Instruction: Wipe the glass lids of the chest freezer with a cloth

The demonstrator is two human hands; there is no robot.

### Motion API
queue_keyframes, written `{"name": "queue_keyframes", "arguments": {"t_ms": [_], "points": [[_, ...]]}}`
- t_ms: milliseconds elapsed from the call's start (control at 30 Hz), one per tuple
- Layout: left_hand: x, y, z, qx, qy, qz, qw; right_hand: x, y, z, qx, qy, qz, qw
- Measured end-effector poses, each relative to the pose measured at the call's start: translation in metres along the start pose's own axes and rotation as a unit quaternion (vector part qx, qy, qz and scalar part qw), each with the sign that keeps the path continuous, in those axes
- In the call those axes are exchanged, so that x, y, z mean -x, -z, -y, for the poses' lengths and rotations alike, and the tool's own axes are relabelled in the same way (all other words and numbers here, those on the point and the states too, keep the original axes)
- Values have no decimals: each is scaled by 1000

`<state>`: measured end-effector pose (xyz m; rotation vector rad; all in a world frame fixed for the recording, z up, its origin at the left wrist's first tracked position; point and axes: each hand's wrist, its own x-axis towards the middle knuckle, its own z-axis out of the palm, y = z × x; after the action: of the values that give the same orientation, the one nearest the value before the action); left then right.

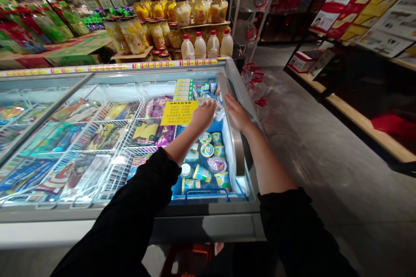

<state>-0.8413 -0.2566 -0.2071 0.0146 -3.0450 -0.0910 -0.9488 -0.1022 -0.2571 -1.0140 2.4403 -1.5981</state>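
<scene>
My left hand [203, 117] is over the glass top of a chest freezer [208, 208], beside a yellow notice with writing [177, 113]. Its fingers are curled together, and what they hold, if anything, is hidden. My right hand [238, 113] rests with fingers stretched out at the grey curved end piece [234, 138] of the freezer's right side. Beneath the glass near my left hand, several small ice cream cups [207, 149] lie in a blue basket [208, 194]. Green-edged price cards [183, 89] are just behind the notice.
White wire baskets [128, 138] of packaged frozen goods fill the freezer to the left. Behind it stand jars of yellow fruit [199, 11] and white bottles with red caps [212, 45]. A shelf with a wooden edge [367, 125] stands at the right, across a grey floor [302, 156].
</scene>
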Motion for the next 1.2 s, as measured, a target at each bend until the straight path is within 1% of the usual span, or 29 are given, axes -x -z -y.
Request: {"name": "queue_keyframes", "arguments": {"t_ms": [67, 167, 267, 367, 400, 433, 500, 600, 667, 700, 767, 833, 900, 967, 1033, 1133, 1200], "points": [[2, -1, -2, -22, 37, -5, 999, 0, 0, 0, -6, 2, 1, 1000], [9, -2, -12, -45, 51, 1, 998, 1, -1, 1, -9, 4, 4, 1000], [8, -4, -11, -34, 25, 6, 999, 1, -1, 3, -7, 4, 8, 1000], [0, -4, 3, 8, -30, 19, 999, 1, -1, 5, -7, 4, 10, 1000], [-3, -4, 7, 16, -36, 23, 999, 1, 0, 5, -7, 3, 11, 1000], [-5, -4, 10, 16, -30, 23, 999, 1, 0, 6, -6, 2, 11, 1000], [-7, -4, 8, -3, 10, 12, 1000, 2, 0, 7, -3, 0, 14, 1000], [-3, -4, -8, -42, 79, -13, 996, 2, -1, 8, -3, -7, 14, 1000], [2, -5, -20, -56, 92, -12, 994, 3, -1, 7, -7, -9, 13, 1000], [4, -5, -24, -59, 84, -7, 995, 3, -1, 7, -9, -8, 14, 1000], [6, -5, -26, -60, 46, 6, 997, 2, -2, 6, -12, -4, 17, 1000], [4, -3, -19, -53, 1, 21, 998, 2, -2, 5, -16, 0, 19, 1000], [-1, 0, -7, -41, -27, 35, 998, 1, -3, 4, -17, 2, 19, 1000], [-4, 3, 3, -36, -24, 39, 998, 1, -3, 3, -12, 2, 18, 1000], [-3, 5, 6, -46, 3, 31, 998, 1, -3, 2, -7, 6, 17, 1000], [5, 5, -2, -70, 40, 22, 997, 0, -2, 1, 1, 15, 19, 1000], [9, 5, -9, -79, 41, 25, 996, -1, -2, 0, 6, 17, 20, 1000]]}}
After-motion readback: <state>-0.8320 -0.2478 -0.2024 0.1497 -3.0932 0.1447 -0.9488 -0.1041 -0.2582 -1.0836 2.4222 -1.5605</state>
